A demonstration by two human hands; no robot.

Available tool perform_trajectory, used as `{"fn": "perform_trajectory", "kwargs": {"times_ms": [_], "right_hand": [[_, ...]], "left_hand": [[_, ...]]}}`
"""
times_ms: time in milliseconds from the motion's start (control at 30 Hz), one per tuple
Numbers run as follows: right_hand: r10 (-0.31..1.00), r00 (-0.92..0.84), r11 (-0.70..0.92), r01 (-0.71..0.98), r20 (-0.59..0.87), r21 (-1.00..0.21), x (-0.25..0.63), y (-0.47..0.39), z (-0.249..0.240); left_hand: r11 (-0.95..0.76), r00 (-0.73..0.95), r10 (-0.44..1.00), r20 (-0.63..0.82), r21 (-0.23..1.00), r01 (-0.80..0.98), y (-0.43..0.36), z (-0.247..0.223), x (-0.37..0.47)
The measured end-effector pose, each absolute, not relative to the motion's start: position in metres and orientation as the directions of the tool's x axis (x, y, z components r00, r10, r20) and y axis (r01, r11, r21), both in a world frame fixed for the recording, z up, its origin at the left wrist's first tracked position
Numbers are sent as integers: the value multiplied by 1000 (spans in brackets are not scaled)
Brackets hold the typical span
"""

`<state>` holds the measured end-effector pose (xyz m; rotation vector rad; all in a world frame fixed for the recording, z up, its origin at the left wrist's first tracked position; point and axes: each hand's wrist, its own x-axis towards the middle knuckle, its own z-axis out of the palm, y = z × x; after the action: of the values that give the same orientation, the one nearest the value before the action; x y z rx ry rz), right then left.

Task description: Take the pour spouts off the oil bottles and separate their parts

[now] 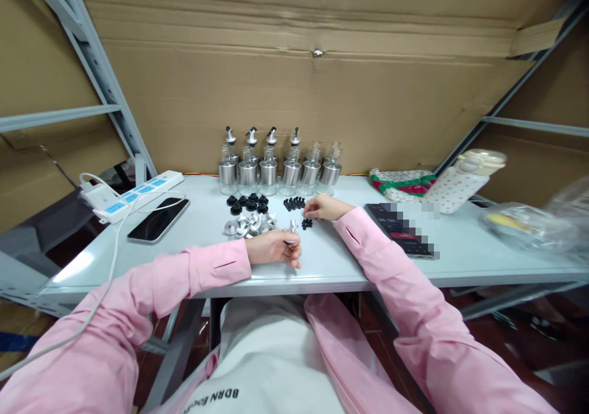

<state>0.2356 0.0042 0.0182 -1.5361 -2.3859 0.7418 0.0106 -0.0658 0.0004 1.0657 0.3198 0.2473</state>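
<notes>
My left hand (275,248) is closed around a silver metal pourer spout (293,226), held upright near the table's front edge. My right hand (323,207) reaches in from the right with its fingertips curled down to the tabletop, between a row of small black levers (294,203) and a cluster of tiny black pieces (307,223). Whatever is between those fingertips is hidden. Left of the levers lie several black ribbed stoppers (247,203). A heap of silver pourer parts (251,224) sits just behind my left hand.
Two rows of steel-sleeved glass bottles (269,172) stand at the back, several rear ones topped with pourers. To the left are a phone (159,221) and a power strip (140,194). A second phone (400,230), a white dotted bottle (460,184) and a plastic bag (529,227) lie right.
</notes>
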Motion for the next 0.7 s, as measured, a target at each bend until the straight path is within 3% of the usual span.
{"fn": "perform_trajectory", "kwargs": {"times_ms": [300, 433, 567, 700], "right_hand": [[862, -474, 236, 693, -183, -681, 232, -3, 22], [857, -497, 305, 706, -139, -639, 233, -1, 23], [874, -476, 447, 715, 93, -537, 221, -10, 30], [768, -545, 621, 508, 335, -597, 196, -47, 42]], "left_hand": [[445, 919, 368, -140, 895, -42, -67, 3, 10], [388, 914, 390, -111, 920, -54, -69, 4, 10], [379, 917, 388, -92, 923, -68, -71, 6, 11], [385, 922, 381, -69, 919, -90, -71, 8, 10]]}}
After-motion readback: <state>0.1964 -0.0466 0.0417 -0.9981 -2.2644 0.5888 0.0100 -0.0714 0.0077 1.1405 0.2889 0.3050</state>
